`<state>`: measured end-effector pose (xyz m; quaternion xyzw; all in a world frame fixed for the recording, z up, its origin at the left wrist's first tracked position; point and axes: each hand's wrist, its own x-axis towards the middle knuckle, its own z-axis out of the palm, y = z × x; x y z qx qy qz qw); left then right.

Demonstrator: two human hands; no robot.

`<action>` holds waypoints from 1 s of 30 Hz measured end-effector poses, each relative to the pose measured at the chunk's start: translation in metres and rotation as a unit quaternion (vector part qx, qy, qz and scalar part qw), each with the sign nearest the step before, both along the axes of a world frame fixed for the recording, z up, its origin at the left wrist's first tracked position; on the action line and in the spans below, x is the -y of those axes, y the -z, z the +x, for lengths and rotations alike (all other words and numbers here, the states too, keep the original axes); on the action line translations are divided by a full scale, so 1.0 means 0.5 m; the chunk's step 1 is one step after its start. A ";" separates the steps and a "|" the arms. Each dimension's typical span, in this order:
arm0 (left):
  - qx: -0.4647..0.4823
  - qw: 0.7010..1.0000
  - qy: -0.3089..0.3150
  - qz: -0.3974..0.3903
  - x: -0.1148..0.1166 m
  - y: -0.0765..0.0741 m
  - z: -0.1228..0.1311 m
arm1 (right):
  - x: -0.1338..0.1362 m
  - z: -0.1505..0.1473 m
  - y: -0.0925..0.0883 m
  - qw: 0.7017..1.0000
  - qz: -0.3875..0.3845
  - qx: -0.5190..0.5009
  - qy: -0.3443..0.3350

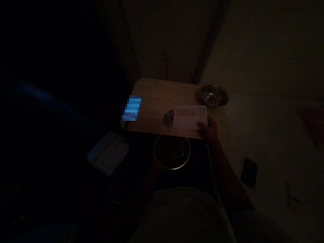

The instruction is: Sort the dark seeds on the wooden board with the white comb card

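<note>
In dim light, my right hand [209, 129] grips the right end of a flat white plastic piece with a row of slots [188, 118], thumb on top. Its left edge stands beside a patch of small dark grains [168, 118], too dark to name, on the wooden table [152, 91]. Below the table's near edge is a round metal bowl [172, 168] with a bright rim and a dark inside. My left hand [157, 163] shows faintly at the bowl's left side, holding it; most of its fingers are hidden in shadow.
A second metal bowl [214, 96] stands at the table's back right corner. A lit screen [131, 108], blurred, is at the left edge. Below left lies a pale box or packet [110, 153]. A dark phone-like object [249, 172] rests at right. A wall socket [165, 53] has a cord.
</note>
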<state>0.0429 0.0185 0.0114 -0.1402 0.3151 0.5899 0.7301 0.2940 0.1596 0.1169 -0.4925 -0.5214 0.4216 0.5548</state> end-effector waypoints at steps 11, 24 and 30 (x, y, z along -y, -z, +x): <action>-0.049 0.998 -0.034 -0.027 0.006 0.001 0.006 | 0.005 -0.003 -0.011 0.999 -0.020 0.013 -0.046; -0.018 0.999 -0.048 -0.008 0.000 -0.015 0.010 | 0.001 -0.002 -0.003 1.000 -0.001 -0.004 0.017; -0.016 1.000 -0.008 0.000 -0.001 -0.010 0.005 | 0.007 -0.005 -0.011 1.000 -0.013 0.011 -0.015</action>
